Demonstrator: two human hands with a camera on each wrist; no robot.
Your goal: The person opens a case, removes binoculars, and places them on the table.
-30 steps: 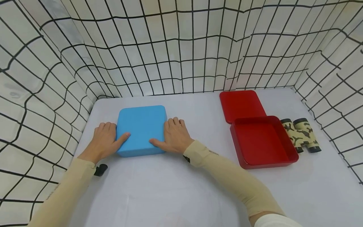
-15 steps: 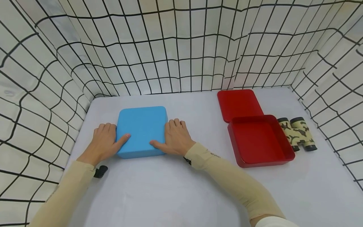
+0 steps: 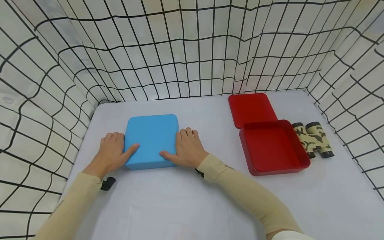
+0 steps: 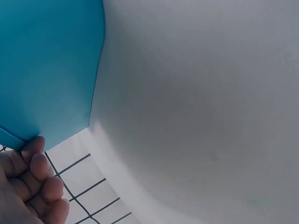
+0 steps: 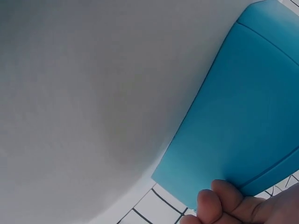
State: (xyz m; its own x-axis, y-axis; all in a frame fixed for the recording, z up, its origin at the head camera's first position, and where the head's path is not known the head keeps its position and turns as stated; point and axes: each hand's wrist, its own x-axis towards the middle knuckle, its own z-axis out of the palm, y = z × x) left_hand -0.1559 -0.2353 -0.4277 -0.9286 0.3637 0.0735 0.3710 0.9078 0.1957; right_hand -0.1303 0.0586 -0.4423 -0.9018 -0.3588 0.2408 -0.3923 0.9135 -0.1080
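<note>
A light-blue box (image 3: 151,138) with rounded corners lies on the white table, its top side closed. My left hand (image 3: 109,151) grips its left side, with the thumb laid over the top face near the front. On the opposite side my right hand (image 3: 189,148) holds the box the same way, thumb on top and fingers along the side wall. In the left wrist view, curled fingertips (image 4: 49,186) touch the blue side wall (image 4: 51,70) near its far end. The right wrist view shows the fingers (image 5: 224,198) against the other wall (image 5: 224,116), where a seam line runs near the top.
To the right stands an open red box (image 3: 274,146), with its red lid (image 3: 252,108) lying flat behind it. Camouflage-patterned binoculars (image 3: 313,140) lie beside the red box. Black netting (image 3: 195,50) over white walls encloses the table's back and sides.
The blue box has shifted slightly to the right and towards me, with both hands keeping their hold. The head view has also turned a little. The red box and binoculars stay in place.
</note>
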